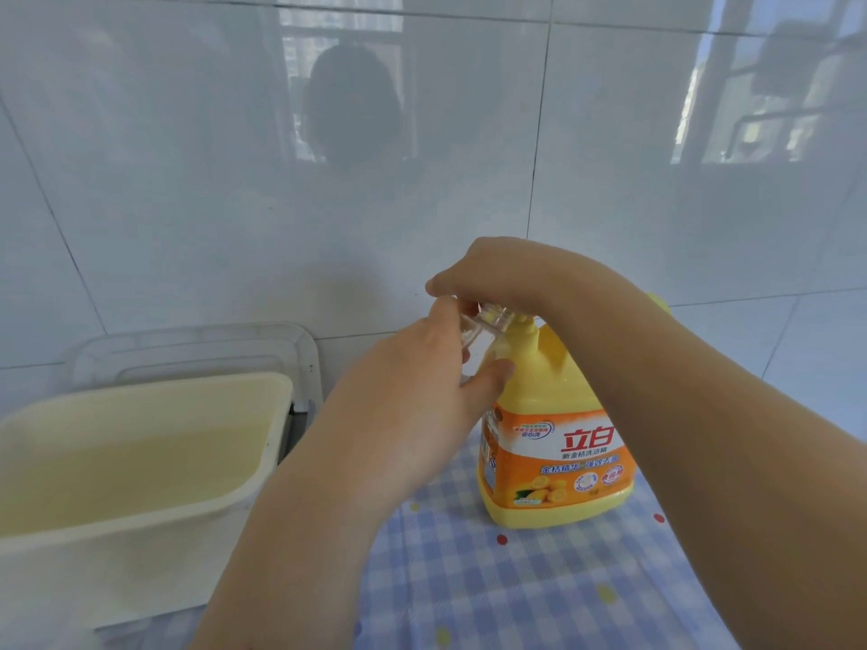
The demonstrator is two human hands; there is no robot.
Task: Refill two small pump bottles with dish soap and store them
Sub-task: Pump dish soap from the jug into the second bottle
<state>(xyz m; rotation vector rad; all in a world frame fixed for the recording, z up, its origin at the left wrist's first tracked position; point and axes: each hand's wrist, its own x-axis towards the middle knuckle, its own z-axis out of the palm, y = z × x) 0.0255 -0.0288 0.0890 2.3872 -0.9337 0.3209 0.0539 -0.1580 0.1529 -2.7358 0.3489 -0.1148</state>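
Nearest lies the surface, spread with a blue checked cloth (516, 593), and at its left a cream tub (117, 570) stands with nothing to be seen in it. Both forearms reach forward over the cloth to the dish soap jug (553, 443), a big yellow one with an orange label, upright in the middle of the surface. The left hand (422, 396) has its fingers and thumb wrapped round a small clear bottle (478, 328), held off the surface and tilted so its open neck sits right at the spout of the jug's pump (524, 327). The right hand (497, 279) arches over the top of that pump, fingers curled down around the head, which it hides. So the step in hand looks to be filling: soap pumped from the jug into this bottle. How full it is cannot be told, since the hand covers most of it. The next move calls for steady presses while the neck stays under the spout, then finding the bottle's own pump top, which is not in view, nor is a second small bottle. Behind the tub is a clear lidded bin (197, 344), then the white tiled wall (187, 180).
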